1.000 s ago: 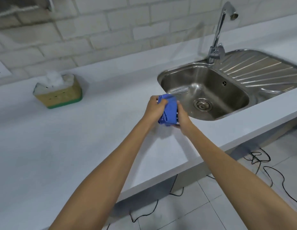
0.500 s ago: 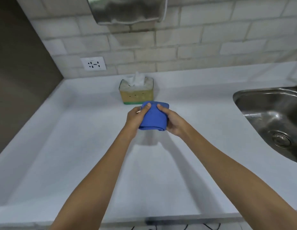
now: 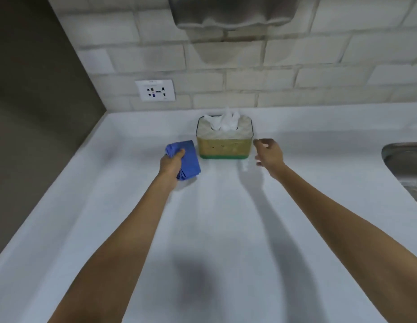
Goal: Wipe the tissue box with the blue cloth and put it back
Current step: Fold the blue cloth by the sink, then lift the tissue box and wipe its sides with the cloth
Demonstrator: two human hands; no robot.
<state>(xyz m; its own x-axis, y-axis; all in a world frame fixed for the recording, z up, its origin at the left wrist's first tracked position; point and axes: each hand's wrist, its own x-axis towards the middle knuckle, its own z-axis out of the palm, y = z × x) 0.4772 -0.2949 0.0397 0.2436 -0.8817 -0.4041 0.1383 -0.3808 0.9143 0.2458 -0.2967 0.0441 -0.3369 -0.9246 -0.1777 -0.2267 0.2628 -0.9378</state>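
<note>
Wiping not yet begun: left hand [image 3: 171, 163] clutches the blue cloth [image 3: 187, 159]; right hand [image 3: 269, 153], grip open and empty, nears the tissue box [image 3: 224, 144] on the table [image 3: 214, 229].

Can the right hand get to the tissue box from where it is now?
Probably yes. The right hand is open and empty just beside the tissue box, with bare counter between them. The blue cloth sits in the left hand on the other side.

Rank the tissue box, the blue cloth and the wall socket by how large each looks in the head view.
1. tissue box, clearly the largest.
2. blue cloth and wall socket look about alike; the left hand covers part of the bunched cloth, and the socket sits farther back, so no ranking between them.
</note>
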